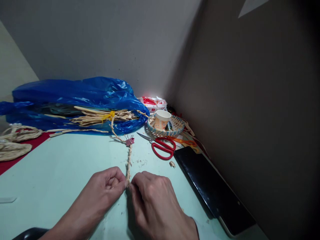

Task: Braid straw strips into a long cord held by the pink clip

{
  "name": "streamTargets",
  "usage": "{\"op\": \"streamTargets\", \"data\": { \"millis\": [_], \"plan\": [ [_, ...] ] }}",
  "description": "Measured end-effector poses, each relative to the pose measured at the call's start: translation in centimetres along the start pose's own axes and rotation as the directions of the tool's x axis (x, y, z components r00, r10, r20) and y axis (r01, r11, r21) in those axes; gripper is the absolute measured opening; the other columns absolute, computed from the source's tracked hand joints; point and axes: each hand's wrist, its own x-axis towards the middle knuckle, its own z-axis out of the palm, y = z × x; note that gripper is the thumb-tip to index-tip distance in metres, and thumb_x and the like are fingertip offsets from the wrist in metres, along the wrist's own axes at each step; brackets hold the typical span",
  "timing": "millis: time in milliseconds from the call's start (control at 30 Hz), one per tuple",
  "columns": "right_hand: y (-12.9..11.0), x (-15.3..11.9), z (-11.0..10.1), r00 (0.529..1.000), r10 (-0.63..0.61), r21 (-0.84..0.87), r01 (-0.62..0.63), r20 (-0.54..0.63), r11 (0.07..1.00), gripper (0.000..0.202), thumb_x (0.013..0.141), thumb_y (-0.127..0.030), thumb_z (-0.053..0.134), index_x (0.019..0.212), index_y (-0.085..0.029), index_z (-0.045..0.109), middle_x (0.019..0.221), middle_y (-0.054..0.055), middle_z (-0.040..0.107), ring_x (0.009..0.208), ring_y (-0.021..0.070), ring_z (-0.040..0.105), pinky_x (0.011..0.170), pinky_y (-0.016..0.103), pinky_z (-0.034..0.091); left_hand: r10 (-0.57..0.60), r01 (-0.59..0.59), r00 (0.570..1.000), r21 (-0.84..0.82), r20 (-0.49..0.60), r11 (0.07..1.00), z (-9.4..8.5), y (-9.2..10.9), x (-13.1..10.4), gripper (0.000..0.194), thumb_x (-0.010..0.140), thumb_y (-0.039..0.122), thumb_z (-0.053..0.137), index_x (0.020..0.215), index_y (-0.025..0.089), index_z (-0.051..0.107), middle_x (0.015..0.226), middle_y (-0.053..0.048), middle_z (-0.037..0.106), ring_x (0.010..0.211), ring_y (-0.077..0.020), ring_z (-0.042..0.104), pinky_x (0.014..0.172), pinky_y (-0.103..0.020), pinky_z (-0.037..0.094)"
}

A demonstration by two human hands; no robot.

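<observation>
A pale braided straw cord point(129, 161) runs toward me from a pink binder clip point(130, 141) on the table. At its near end my left hand point(107, 185) pinches it between thumb and forefinger. My right hand point(153, 196) is closed on the same end, fingertips close to those of the left; its palm side is hidden. Beyond the clip, the cord continues up to a bundle of dry straw strips point(100, 117) tied with yellow, lying on a blue plastic bag point(75, 91).
Red-handled scissors point(163, 146) lie right of the clip, near a woven basket point(180, 128) holding a paper cup point(163, 120). A black tablet-like slab point(212, 190) lies along the right wall. Woven straw pieces point(15, 150) rest on red material at the left.
</observation>
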Motion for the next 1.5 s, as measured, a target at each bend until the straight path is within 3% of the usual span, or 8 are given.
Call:
{"op": "streamTargets", "data": {
  "millis": [167, 333, 433, 667, 867, 1200, 1367, 1500],
  "plan": [
    [0.3, -0.2, 2.2, 0.964, -0.183, -0.119, 0.162, -0.194, 0.980, 0.018, 0.089, -0.017, 0.043, 0.074, -0.021, 0.053, 0.066, 0.004, 0.061, 0.054, 0.0200, 0.054, 0.048, 0.032, 0.021, 0.001, -0.002, 1.000, 0.032, 0.016, 0.999, 0.1, 0.2, 0.2, 0.026, 0.071, 0.039, 0.070, 0.061, 0.019, 0.057, 0.052, 0.008, 0.042, 0.052, -0.0103, 0.035, 0.049, -0.020, 0.027],
    [0.4, -0.3, 4.3, 0.889, -0.348, -0.329, 0.246, -0.299, 0.912, 0.016, 0.083, -0.007, 0.045, 0.075, -0.020, 0.050, 0.059, 0.003, 0.057, 0.045, 0.0166, 0.047, 0.047, 0.031, 0.022, -0.048, 0.059, 0.989, -0.074, 0.139, 0.996, -0.5, 0.5, 0.1, 0.031, 0.071, 0.043, 0.071, 0.062, 0.020, 0.052, 0.051, 0.009, 0.042, 0.047, -0.0076, 0.032, 0.045, -0.019, 0.023],
    [0.3, -0.4, 5.0, 0.872, -0.381, -0.407, 0.241, -0.309, 0.881, 0.016, 0.084, -0.005, 0.045, 0.078, -0.018, 0.049, 0.060, 0.003, 0.057, 0.047, 0.0151, 0.048, 0.047, 0.028, 0.026, -0.104, 0.129, 0.966, -0.095, 0.235, 0.987, -1.0, 0.7, -0.1, 0.034, 0.074, 0.049, 0.070, 0.065, 0.021, 0.052, 0.045, 0.013, 0.033, 0.040, -0.0053, 0.017, 0.041, -0.021, 0.012],
    [1.0, -0.2, 4.2, 0.767, -0.595, -0.495, 0.431, -0.240, 0.755, 0.017, 0.088, -0.005, 0.039, 0.083, -0.017, 0.051, 0.059, 0.004, 0.055, 0.046, 0.0157, 0.049, 0.042, 0.026, 0.029, -0.068, 0.107, 0.971, -0.161, 0.230, 0.981, -1.0, 0.7, -0.2, 0.041, 0.073, 0.056, 0.072, 0.068, 0.019, 0.055, 0.044, 0.012, 0.037, 0.040, -0.0049, 0.020, 0.042, -0.021, 0.012],
    [1.2, -0.1, 3.9, 0.762, -0.604, -0.465, 0.457, -0.235, 0.758, 0.019, 0.087, -0.005, 0.037, 0.085, -0.016, 0.052, 0.061, 0.006, 0.057, 0.047, 0.0173, 0.051, 0.041, 0.027, 0.030, -0.073, 0.106, 0.979, -0.166, 0.193, 0.980, -0.9, 1.0, -0.5, 0.039, 0.073, 0.055, 0.072, 0.070, 0.019, 0.058, 0.042, 0.013, 0.035, 0.039, -0.0048, 0.019, 0.042, -0.021, 0.012],
    [1.3, -0.5, 5.3, 0.777, -0.582, -0.404, 0.465, -0.240, 0.787, 0.019, 0.090, -0.012, 0.040, 0.098, -0.012, 0.057, 0.063, 0.007, 0.057, 0.048, 0.0176, 0.049, 0.042, 0.029, 0.034, -0.122, 0.152, 0.975, -0.158, 0.183, 0.976, -1.2, 0.6, -0.4, 0.034, 0.068, 0.045, 0.078, 0.068, 0.018, 0.057, 0.050, 0.011, 0.041, 0.043, -0.0044, 0.022, 0.042, -0.020, 0.013],
    [1.4, -0.4, 5.4, 0.778, -0.579, -0.369, 0.478, -0.243, 0.797, 0.015, 0.091, -0.013, 0.040, 0.090, -0.016, 0.055, 0.063, 0.006, 0.055, 0.051, 0.0178, 0.049, 0.045, 0.029, 0.035, -0.123, 0.159, 0.971, -0.174, 0.203, 0.972, -1.1, 0.4, -0.1, 0.031, 0.069, 0.040, 0.077, 0.068, 0.019, 0.056, 0.048, 0.012, 0.039, 0.041, -0.0036, 0.020, 0.040, -0.019, 0.012],
    [1.5, -0.3, 4.4, 0.813, -0.544, -0.317, 0.469, -0.210, 0.824, 0.015, 0.090, -0.010, 0.044, 0.085, -0.017, 0.056, 0.065, 0.005, 0.057, 0.055, 0.0172, 0.050, 0.049, 0.028, 0.036, -0.111, 0.140, 0.978, -0.160, 0.175, 0.977, -1.2, 0.5, -0.3, 0.029, 0.071, 0.040, 0.075, 0.068, 0.019, 0.056, 0.048, 0.012, 0.037, 0.042, -0.0039, 0.020, 0.040, -0.018, 0.012]
  ]
}}
